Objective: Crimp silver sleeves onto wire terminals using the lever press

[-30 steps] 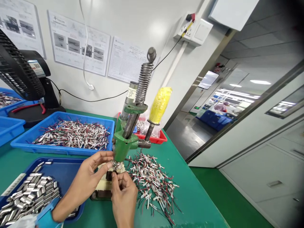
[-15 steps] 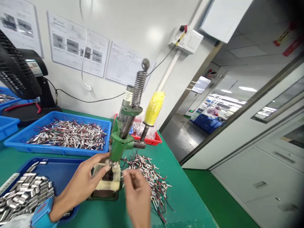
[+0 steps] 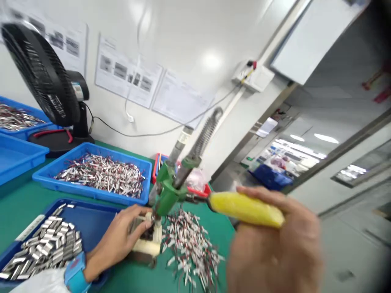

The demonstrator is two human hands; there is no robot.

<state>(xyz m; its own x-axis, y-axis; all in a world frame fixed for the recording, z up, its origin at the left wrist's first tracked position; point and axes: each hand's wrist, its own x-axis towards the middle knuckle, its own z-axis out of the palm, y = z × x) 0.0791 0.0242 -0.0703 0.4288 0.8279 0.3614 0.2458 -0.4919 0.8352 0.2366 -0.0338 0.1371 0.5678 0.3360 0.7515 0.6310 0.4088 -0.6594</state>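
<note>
A green hand press [image 3: 169,195] with a coiled spring stands on the bench, tilted in view. My right hand [image 3: 275,240], blurred, is wrapped around its yellow-wrapped lever handle [image 3: 244,208], which lies nearly level. My left hand [image 3: 122,230] rests at the cream-coloured fixture [image 3: 149,246] under the ram. Its thumb and index finger reach in close to the ram tip; whatever they pinch is hidden. Right of the base lies a loose pile of silvery pieces with red and black wires [image 3: 189,244]. A dark blue tray [image 3: 91,215] with metal sleeves sits beside my left forearm.
A blue tray [image 3: 91,193] of wired pieces stands behind. At the back left are a black fan [image 3: 45,77] and further blue trays [image 3: 21,156]. A red bin [image 3: 208,190] sits behind the press. Papers [image 3: 126,75] hang on the wall. The bench edge drops off at right.
My right hand has left the wire pile and taken hold of the yellow handle, which has swung down from upright to nearly level. My left hand stays at the fixture. The view has shifted.
</note>
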